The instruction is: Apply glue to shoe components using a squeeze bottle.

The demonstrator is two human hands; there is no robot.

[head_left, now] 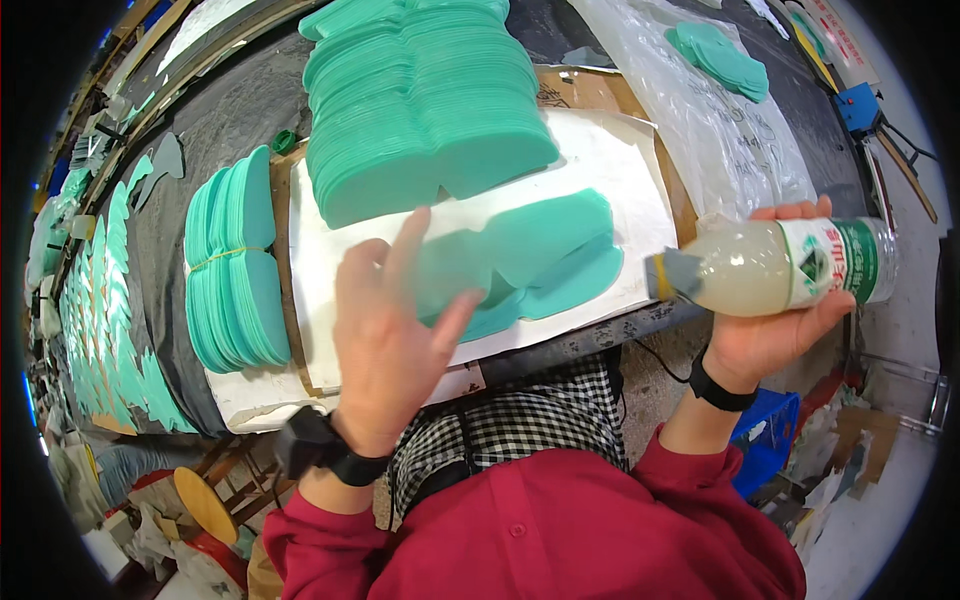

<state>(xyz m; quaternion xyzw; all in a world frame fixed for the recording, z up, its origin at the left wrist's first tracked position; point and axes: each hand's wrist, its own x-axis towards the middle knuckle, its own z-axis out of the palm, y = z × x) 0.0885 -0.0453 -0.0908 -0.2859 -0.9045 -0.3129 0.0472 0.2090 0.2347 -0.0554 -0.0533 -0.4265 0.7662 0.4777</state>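
Note:
My right hand (775, 335) is wrapped round a clear plastic bottle (745, 262) of cloudy pale liquid, with a green-and-white label. The bottle lies nearly level, its neck pointing left and covered by a grey wrap with a yellow band. Fingers spread, my left hand (392, 340) hovers over or just touches the left end of a green shoe-sole-shaped sheet (550, 230); motion blurs this spot. That sheet overlaps another green sheet (575, 285) on white paper (640, 190). Beyond them rises a tall stack of green sheets (425, 110).
A tied bundle of green sheets (232, 262) stands left of the paper. Loose green pieces (115, 320) cover the far left of the dark table. At the back right, more green pieces (720, 60) lie on a clear plastic bag (735, 140). A wooden stool (207, 505) is below left.

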